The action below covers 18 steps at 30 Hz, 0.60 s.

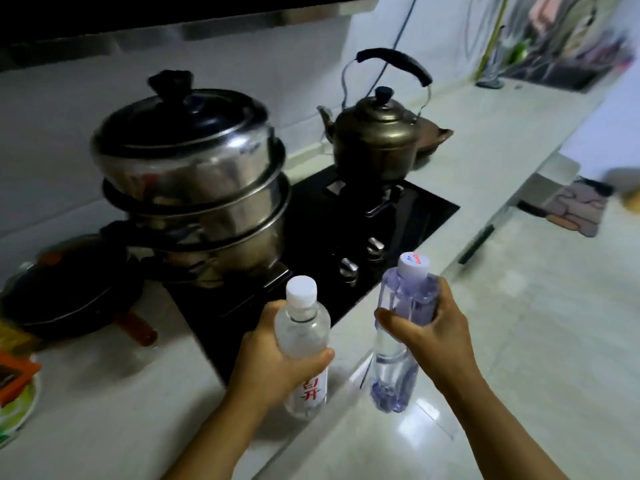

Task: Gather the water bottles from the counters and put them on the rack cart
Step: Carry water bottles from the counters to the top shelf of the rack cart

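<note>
My left hand (273, 355) grips a clear water bottle (304, 327) with a white cap and red characters on its label. It is upright near the front edge of the pale counter (138, 393). My right hand (433, 327) is closed around the upper part of a second bottle (393, 372), clear with a blue-purple tint and a white cap with a red and blue mark. This bottle is also upright, out past the counter's front edge. The rack cart is not in view.
A stacked steel steamer pot (194, 174) and a dark kettle (375, 140) sit on the black gas hob (408, 216). A black frying pan (69, 289) lies at the left, with packets at the far left edge. A floor mat (575, 209) lies on the tiled floor at right.
</note>
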{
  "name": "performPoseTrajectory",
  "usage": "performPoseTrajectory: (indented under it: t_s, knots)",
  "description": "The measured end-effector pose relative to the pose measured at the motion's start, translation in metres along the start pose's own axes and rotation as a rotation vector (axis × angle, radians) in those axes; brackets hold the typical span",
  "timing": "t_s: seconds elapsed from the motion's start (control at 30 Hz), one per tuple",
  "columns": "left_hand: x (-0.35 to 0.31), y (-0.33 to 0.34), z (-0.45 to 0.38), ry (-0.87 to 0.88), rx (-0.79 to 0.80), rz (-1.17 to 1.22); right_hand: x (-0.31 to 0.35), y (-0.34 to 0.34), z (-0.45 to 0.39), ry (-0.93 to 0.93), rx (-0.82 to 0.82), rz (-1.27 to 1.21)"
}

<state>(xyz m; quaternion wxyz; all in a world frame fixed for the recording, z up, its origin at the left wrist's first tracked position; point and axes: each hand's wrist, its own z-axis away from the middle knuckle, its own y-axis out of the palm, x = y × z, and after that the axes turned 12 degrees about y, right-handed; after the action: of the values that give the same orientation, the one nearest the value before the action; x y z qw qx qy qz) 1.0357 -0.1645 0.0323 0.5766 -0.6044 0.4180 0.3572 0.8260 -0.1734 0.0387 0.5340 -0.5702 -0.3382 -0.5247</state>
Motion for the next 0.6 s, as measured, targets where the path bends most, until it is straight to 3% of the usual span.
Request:
performPoseTrajectory:
  t_s: [0.27,0.6]
  knots:
    - [-0.063,0.174,-0.06,0.083,0.177,-0.017,-0.043,-0.168,-0.045,0.07,-0.118,0.082]
    - [-0.132,0.348,-0.156,0.136,0.446,-0.039,-0.092,-0.32,-0.124,0.175,-0.366,0.063]
